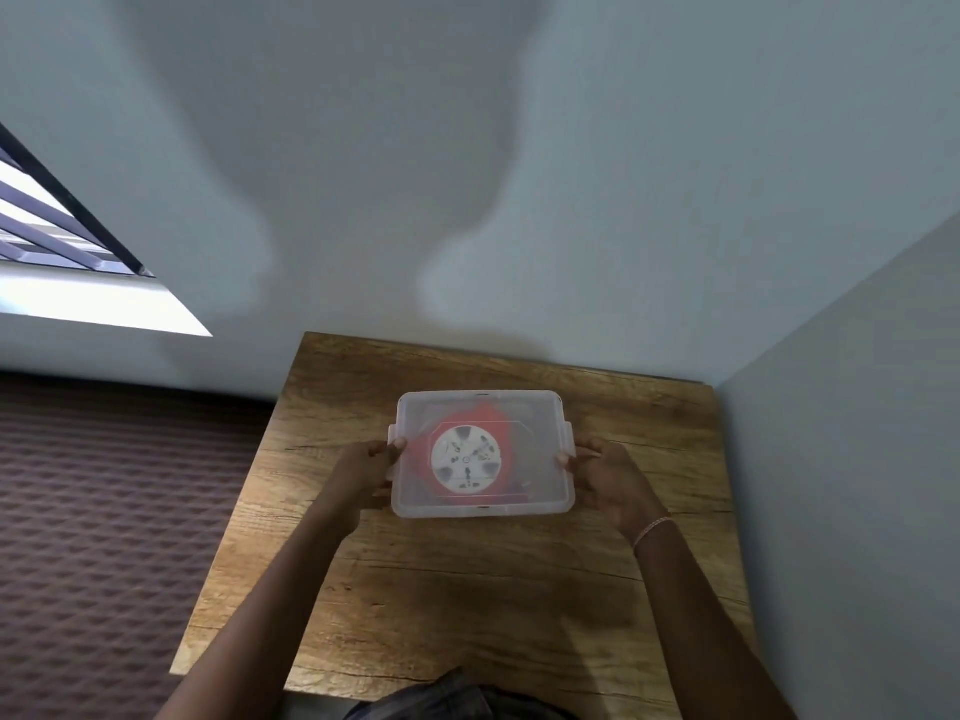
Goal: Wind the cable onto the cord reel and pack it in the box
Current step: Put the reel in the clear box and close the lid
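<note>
1. Box (483,407) sits mid-desk (467,589), lid on, long side toward you.
2. Your left hand (363,472) and right hand (608,475) each grip a short end, fingers (397,445) curled at the side latches. Likely this is to press both ends evenly so the lid seats flat.
3. Reel (466,460) lies flat inside, roughly centred, white socket face up, red rim around it, hazy through the cloudy lid.
4. Cable: too blurred to tell apart from the red rim.
5. Judgement: packing looks nearly done; only the latches remain to check.

box (540,491): translucent frosted plastic, smooth. cord reel (466,458): red and white plastic under the lid. bench (467,589): wood grain, matt, cracked-looking. wall (623,200): matt paint.
</note>
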Demonstrator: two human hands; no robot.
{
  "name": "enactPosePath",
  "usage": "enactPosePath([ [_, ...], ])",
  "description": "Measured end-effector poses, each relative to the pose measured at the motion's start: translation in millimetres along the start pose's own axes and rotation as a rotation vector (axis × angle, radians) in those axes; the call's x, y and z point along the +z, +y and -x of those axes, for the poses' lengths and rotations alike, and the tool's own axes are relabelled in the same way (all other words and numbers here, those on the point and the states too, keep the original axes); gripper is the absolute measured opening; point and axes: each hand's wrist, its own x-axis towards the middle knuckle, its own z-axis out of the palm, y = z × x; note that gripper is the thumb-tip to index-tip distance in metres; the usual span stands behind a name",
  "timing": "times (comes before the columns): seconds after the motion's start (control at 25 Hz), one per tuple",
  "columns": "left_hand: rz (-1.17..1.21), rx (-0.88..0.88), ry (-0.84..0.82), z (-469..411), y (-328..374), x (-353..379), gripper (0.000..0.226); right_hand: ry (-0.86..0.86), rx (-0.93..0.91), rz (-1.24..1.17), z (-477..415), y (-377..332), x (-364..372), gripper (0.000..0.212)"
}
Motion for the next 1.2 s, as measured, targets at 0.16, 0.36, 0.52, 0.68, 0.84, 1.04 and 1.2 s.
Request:
enactPosePath([
  [0.16,0.123,-0.13,-0.136,-1.8,4.6,-10.2,0.035,-0.289,0.178,-0.136,-10.8,-6.6,-18.3,0.04],
  [0.36,0.124,-0.129,-0.085,-4.7,8.8,-13.0,0.027,-0.233,0.14,-0.173,-11.1,-9.8,-20.7,0.049],
  [0.52,-0.11,0.169,0.172,-7.4,11.9,0.4,0.014,0.051,-0.051,0.071,5.8,-11.0,4.5,0.052],
  [0.68,-0.43,0.334,0.447,-10.9,17.1,16.0,0.021,0.24,-0.172,0.184,18.6,-2.3,28.7,0.044],
  [0.84,-0.481,0.353,0.488,-12.4,20.1,18.4,0.02,0.374,-0.283,0.449,21.0,-3.9,41.5,0.025],
  [1.04,-0.64,0.481,0.516,-1.4,17.0,30.7,0.02,0.49,-0.364,0.729,19.3,-2.4,57.5,0.018],
  [1.2,-0.74,0.576,0.275,-4.4,16.7,20.6,0.047,0.512,-0.527,0.818,24.7,7.9,54.6,0.041],
])
